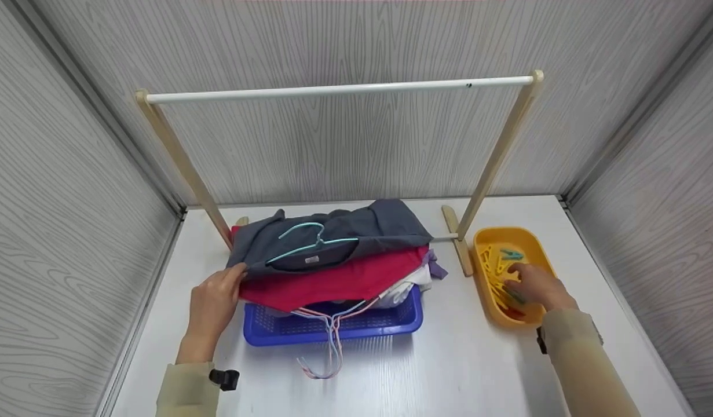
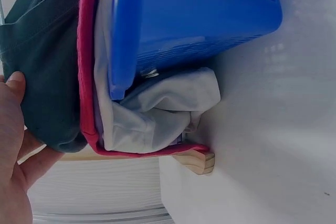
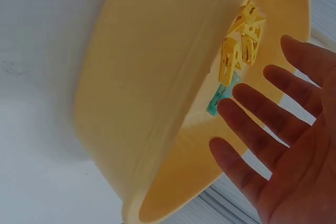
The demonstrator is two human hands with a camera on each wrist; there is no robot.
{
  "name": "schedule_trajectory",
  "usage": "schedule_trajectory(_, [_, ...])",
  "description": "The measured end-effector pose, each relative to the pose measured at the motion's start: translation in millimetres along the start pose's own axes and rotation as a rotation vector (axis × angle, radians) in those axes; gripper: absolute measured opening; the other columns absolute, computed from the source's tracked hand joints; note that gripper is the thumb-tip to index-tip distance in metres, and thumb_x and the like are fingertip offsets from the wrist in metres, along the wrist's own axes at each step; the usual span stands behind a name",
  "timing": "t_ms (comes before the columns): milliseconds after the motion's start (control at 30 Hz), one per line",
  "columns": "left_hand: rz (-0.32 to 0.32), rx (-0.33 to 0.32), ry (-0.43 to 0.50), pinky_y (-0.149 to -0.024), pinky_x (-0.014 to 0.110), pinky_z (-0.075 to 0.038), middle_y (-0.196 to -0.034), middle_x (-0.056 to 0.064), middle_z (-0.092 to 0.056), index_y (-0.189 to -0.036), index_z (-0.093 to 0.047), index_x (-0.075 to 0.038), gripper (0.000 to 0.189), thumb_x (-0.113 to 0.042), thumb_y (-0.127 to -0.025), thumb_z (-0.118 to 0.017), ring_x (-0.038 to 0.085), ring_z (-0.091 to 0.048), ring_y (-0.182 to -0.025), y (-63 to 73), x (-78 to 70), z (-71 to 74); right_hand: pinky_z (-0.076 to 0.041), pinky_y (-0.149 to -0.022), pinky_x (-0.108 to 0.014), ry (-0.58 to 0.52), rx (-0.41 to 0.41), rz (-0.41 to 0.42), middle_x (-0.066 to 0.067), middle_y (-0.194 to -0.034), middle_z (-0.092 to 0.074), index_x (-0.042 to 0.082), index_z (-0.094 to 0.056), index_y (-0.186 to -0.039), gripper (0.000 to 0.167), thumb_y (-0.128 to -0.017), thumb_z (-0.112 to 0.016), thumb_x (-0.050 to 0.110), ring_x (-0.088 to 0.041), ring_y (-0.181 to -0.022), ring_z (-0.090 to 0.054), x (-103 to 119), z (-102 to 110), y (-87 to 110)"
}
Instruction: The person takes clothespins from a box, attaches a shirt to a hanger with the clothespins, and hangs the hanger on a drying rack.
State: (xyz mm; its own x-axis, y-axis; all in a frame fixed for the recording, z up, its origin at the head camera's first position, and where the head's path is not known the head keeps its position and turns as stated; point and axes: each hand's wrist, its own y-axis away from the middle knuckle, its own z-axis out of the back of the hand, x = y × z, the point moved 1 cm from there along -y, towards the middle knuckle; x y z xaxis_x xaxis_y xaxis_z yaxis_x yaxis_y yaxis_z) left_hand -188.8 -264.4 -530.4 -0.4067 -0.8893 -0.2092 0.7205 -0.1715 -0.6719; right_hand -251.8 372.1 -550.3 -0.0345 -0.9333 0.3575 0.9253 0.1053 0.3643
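My left hand (image 1: 213, 302) pinches the lower left corner of a dark grey garment (image 1: 385, 223). In the left wrist view the thumb lies on the near face of the cloth and other fingers pass behind it. A light teal hanger (image 1: 311, 246) sits at the garment's neck opening. Beneath it lies a red garment (image 1: 344, 278) over a blue basket (image 1: 333, 335). My right hand (image 1: 538, 286) reaches into an orange-yellow tub (image 1: 485, 233) of clothespins (image 1: 495, 284). In the right wrist view its fingers are spread, and nothing shows between them.
A drying rack with a white rail (image 1: 333, 90) and wooden side posts (image 1: 501, 153) stands behind the basket. Pink and blue hangers (image 1: 333, 336) hang out over the basket's front. White cloth (image 1: 399, 289) and purple cloth (image 1: 434, 266) stick out at right. Wood-grain panels (image 1: 344, 145) enclose the table.
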Motion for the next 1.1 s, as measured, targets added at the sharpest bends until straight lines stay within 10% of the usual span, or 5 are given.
schedule_trajectory(500, [-0.110,-0.154,0.026,-0.063,0.049,-0.055,-0.092,0.018,-0.069,-0.104,-0.066,0.002,0.029,0.020,-0.081,-0.063,0.038,-0.068,-0.077,-29.9,-13.6,41.0,-0.030,-0.099,-0.069,-0.022,0.160,-0.129,-0.027,-0.140,-0.045,0.005,-0.044,-0.144,0.054,-0.097,-0.061,0.025,-0.042,-0.117,-0.045,3.2,3.5,6.5])
schedule_trajectory(1100, [0.062,0.089,0.050,-0.050,0.048,-0.050,-0.086,0.018,-0.071,-0.106,-0.064,-0.004,0.013,-0.006,-0.093,-0.065,0.035,-0.065,-0.060,-22.5,-10.6,23.8,-0.043,-0.087,-0.055,-0.038,0.142,-0.188,-0.019,-0.120,-0.055,0.007,-0.052,-0.135,0.042,-0.095,-0.064,0.018,-0.035,-0.097,-0.049,12.6,3.1,8.5])
